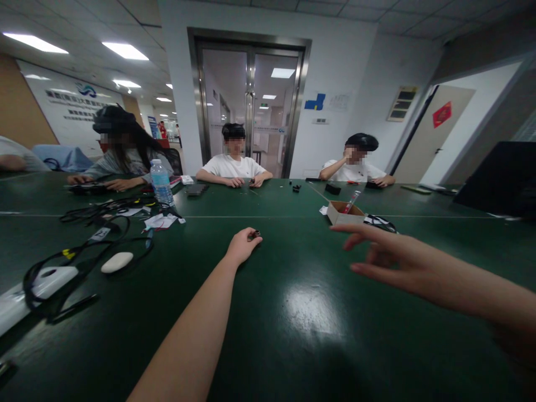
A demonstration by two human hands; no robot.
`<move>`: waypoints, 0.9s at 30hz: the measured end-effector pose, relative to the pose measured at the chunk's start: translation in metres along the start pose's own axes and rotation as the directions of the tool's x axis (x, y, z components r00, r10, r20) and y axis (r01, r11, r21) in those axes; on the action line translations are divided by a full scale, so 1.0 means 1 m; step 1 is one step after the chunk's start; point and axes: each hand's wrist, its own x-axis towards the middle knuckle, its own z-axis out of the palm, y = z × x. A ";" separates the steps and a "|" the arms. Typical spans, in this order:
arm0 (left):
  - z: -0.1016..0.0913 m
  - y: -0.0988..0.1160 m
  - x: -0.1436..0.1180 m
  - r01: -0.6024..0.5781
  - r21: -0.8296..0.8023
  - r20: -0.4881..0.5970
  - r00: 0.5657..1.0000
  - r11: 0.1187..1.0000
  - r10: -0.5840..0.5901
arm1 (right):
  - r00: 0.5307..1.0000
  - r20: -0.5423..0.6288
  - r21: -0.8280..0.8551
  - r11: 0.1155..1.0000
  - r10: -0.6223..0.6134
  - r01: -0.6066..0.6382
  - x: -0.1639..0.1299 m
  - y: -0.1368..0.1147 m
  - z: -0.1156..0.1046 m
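Head view: the person's left hand (243,245) is stretched far out over the dark green table (293,335), fingers pinched shut on a small dark part (255,234) held at the fingertips, just above the table top near its middle. Right hand (393,259) hovers off the surface w/ fingers spread apart, holding nothing, well apart from the left. Just beyond it sits a small cardboard box (343,213) w/ a red-tipped tool sticking out, black cable beside it. To the left: a tangle of black cables (96,223), a white oval mouse (117,262), a water bottle (161,181). Three co-workers sit along the far edge, hands resting on the table.
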 end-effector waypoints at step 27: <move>-0.001 0.002 0.007 0.068 -0.475 -0.051 0.993 0.877 -0.105 | 0.978 0.172 0.861 0.464 0.119 -0.208 0.168 0.073 0.187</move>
